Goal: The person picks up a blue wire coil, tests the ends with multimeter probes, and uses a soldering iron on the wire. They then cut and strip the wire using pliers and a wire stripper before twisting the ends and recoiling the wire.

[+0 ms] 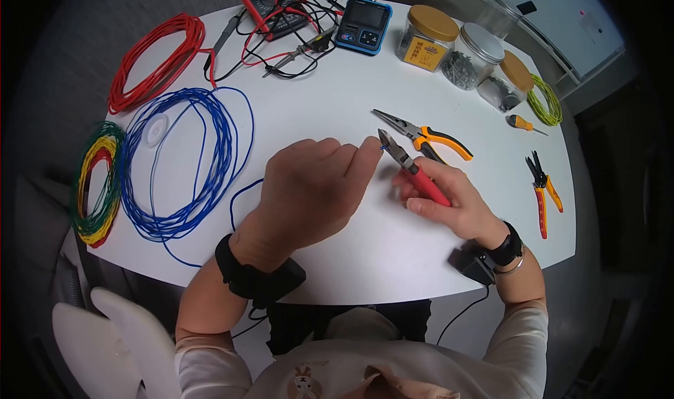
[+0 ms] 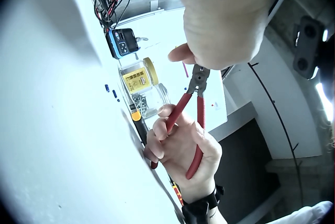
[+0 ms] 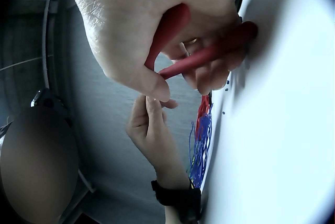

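Note:
In the head view my left hand (image 1: 312, 185) pinches a blue wire, whose short tip (image 1: 384, 147) shows at the jaws of the red-handled cutters (image 1: 427, 185). From the blue coil (image 1: 228, 143), a strand (image 1: 242, 188) runs under my left wrist. My right hand (image 1: 463, 206) holds the cutters around their handles. The left wrist view shows those handles (image 2: 200, 114) spread apart in my right hand (image 2: 180, 148), jaws beside my left fingertips. In the right wrist view my right hand (image 3: 136, 35) hides the jaws, with my left hand (image 3: 154, 132) beyond it.
Long-nose pliers (image 1: 439, 138) lie beyond the cutters. Wire strippers (image 1: 540, 188) and a small screwdriver (image 1: 521, 123) are at right, jars (image 1: 472, 56) behind. A multimeter (image 1: 270, 2), tangled leads and red coil (image 1: 154, 62) are at back left. Small blue pieces (image 2: 114, 93) lie on the table.

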The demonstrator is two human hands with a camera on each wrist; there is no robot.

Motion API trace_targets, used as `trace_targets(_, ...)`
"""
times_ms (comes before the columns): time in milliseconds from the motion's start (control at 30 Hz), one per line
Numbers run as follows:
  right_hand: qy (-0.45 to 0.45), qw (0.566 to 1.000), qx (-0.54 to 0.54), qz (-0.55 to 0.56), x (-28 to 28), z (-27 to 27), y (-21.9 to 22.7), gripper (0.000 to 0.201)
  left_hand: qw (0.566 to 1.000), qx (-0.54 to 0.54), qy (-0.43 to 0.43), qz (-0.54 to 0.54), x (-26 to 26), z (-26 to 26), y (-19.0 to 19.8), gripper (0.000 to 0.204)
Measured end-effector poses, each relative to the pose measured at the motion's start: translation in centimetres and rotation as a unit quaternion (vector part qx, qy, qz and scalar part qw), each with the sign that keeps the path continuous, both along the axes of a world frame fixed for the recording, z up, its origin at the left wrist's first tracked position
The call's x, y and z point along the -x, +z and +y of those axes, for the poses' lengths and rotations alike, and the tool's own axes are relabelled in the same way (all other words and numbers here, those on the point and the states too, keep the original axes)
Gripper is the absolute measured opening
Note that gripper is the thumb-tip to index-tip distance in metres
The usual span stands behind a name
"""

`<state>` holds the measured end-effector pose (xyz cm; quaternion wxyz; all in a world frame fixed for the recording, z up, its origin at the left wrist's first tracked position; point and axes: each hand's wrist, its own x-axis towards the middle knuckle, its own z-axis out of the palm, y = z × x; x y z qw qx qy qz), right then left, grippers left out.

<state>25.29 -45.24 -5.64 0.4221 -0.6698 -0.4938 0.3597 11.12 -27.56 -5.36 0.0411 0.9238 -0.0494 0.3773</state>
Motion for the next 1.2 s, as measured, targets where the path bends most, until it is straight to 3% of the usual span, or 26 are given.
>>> trace_targets(167,0.011,1.0,0.005,-0.014,0.1,-0.1,0.1,0.021,0.999,-0.012,0.011,0.047,0.5,0.0,-0.1,0.031)
trace_targets(267,0.01,1.0,0.01,-0.016,0.2,-0.2,0.3,0.02,1.0,0.002,0.0,0.007,0.1,-0.1,0.1,0.018)
trace_targets(467,-0.008,1.0,-0.025,-0.009,0.4,0.1,-0.6,0.019,0.999,-0.004,0.007,0.036,0.6,0.0,-0.1,0.031)
trace_targets(567,-0.003,1.0,-0.009,-0.023,0.4,0.0,-0.3,0.018,1.0,0.007,-0.005,-0.004,0.1,0.0,0.1,0.02)
trace_targets(767,-0.011,0.999,-0.015,-0.036,0.5,-0.1,-0.2,0.017,0.997,0.023,0.022,0.076,0.4,-0.2,0.3,0.022)
trace_targets(800,-0.014,0.999,-0.017,-0.046,0.5,-0.1,-0.1,0.017,0.993,0.086,0.007,0.076,0.3,-0.2,0.2,0.017)
trace_targets(867,-0.025,0.998,-0.02,-0.062,0.5,-0.1,0.0,0.018,0.975,0.209,-0.022,0.075,-0.3,-0.2,0.0,0.009)
trace_targets(967,-0.043,0.997,-0.01,-0.07,0.4,-0.2,0.3,0.019,0.883,0.42,-0.021,0.208,-0.1,-0.4,1.5,0.02)
trace_targets(1067,-0.048,0.996,0.006,-0.069,0.3,-0.1,0.3,0.02,0.829,0.485,-0.1,0.259,-0.2,0.4,1.1,0.028)
trace_targets(1200,-0.04,0.994,0.001,-0.098,0.1,0.0,-0.1,0.021,0.792,0.522,-0.11,0.297,-0.3,0.7,1.4,0.028)
